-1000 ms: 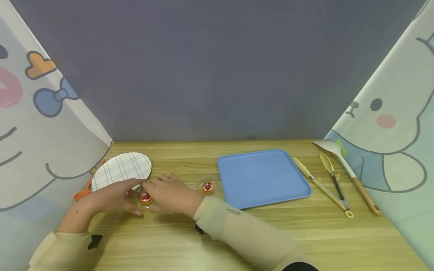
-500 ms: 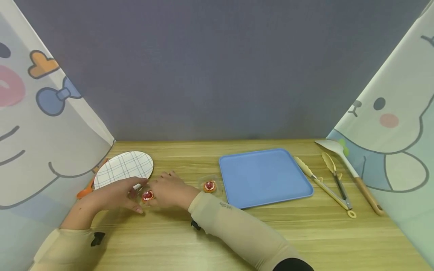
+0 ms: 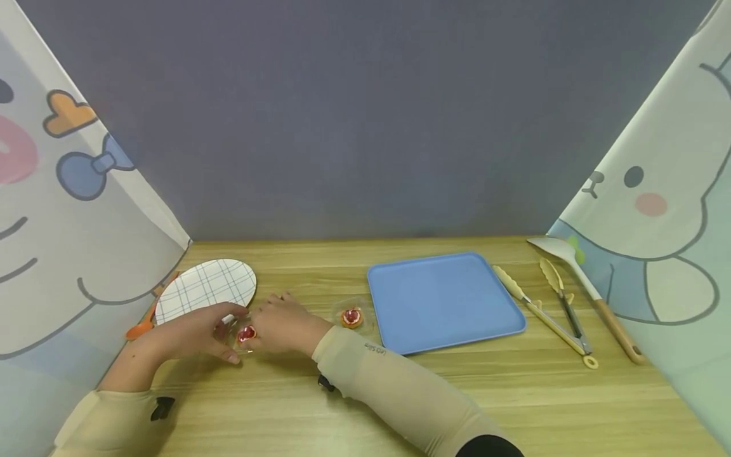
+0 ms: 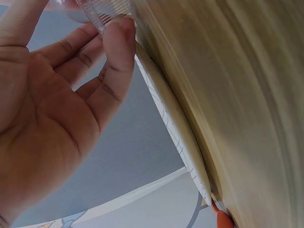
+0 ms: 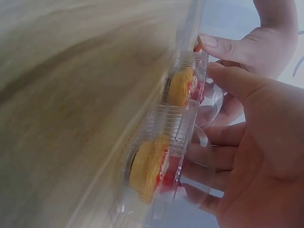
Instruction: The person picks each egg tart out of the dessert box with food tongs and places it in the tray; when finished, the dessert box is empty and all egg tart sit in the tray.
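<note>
In the head view my left hand [image 3: 194,334] and my right hand [image 3: 287,325] meet over a clear plastic box. A small red-topped tart [image 3: 247,334] shows between them. My left thumb and fingers grip the ribbed box wall [image 4: 105,12] in the left wrist view. Up close in the right wrist view, my right thumb and fingers hold the rim of the clear box [image 5: 192,107]. Two tarts show there, a nearer one [image 5: 149,168] and a farther one [image 5: 180,88]. Whether they share one box I cannot tell.
Another tart [image 3: 351,317] sits in clear plastic beside the blue tray [image 3: 445,301]. Yellow-tipped tongs [image 3: 539,311] and a white spatula-like utensil with a wooden handle [image 3: 594,292] lie at right. A checked plate [image 3: 208,285] and an orange utensil [image 3: 139,329] lie at far left.
My right wrist has shifted slightly left, and the right fingers have drawn in closer. My left hand and the box stay about where they were.
</note>
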`<action>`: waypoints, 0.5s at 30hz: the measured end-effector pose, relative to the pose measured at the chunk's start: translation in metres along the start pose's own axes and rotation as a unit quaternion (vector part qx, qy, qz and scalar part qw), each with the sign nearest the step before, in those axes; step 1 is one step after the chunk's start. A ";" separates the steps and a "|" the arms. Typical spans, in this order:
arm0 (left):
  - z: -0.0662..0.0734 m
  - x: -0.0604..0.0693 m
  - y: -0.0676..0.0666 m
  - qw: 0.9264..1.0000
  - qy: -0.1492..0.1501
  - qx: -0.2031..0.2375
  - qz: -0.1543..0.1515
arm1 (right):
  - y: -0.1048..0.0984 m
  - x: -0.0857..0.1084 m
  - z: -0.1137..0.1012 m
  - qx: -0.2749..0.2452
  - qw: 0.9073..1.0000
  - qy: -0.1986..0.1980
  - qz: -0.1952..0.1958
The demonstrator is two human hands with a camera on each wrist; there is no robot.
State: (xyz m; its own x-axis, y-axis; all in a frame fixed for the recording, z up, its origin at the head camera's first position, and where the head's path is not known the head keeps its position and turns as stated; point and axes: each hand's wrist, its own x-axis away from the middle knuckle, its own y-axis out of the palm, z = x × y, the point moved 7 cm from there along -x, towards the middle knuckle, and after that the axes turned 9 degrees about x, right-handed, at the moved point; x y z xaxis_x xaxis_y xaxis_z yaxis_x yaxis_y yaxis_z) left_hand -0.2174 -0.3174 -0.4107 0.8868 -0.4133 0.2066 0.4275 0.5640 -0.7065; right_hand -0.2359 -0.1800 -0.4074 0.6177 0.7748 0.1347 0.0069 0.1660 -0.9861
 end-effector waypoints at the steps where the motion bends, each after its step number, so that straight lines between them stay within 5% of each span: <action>1: 0.000 0.000 0.000 1.000 0.002 0.003 0.000 | 0.000 0.000 0.000 -0.003 1.000 0.000 0.001; 15: -0.003 0.000 0.001 0.999 0.003 0.038 -0.015 | -0.001 -0.003 0.001 -0.010 1.000 -0.005 0.021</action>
State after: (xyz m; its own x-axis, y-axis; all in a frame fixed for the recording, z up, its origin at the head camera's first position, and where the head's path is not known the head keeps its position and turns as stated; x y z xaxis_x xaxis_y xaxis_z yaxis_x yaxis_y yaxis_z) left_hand -0.2177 -0.3185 -0.4134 0.8726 -0.4350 0.2220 0.4656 0.6039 -0.6470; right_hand -0.2386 -0.1823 -0.4064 0.6103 0.7865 0.0943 -0.0026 0.1210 -0.9927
